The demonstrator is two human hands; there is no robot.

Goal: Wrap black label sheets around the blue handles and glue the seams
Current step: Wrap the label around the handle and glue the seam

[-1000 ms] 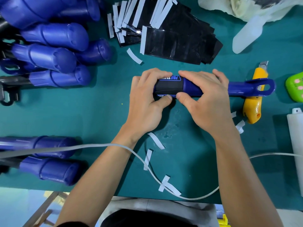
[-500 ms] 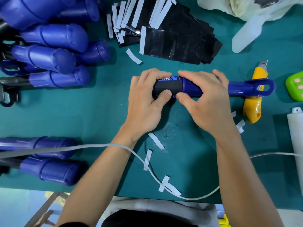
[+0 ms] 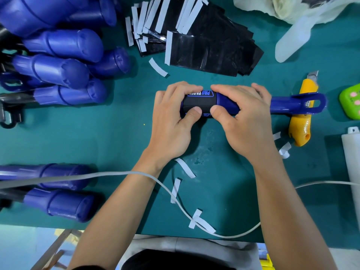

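With your left hand (image 3: 171, 121) and right hand (image 3: 243, 117) clamped around the black label sheet (image 3: 200, 103) on the blue handle (image 3: 282, 104), uneven thumb pressure could skew or wrinkle the seam.

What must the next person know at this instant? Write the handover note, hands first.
Left hand: fingers curled over the blue handle, thumb pressing the black label wrapped on it.
Right hand: grips the same handle beside the label, thumb at its edge.
The handle's loop end crosses over the yellow knife.
Done: the label is round this handle; whether the seam is glued cannot be told.
Left: label sheets at the top, bare handles piled at upper left.
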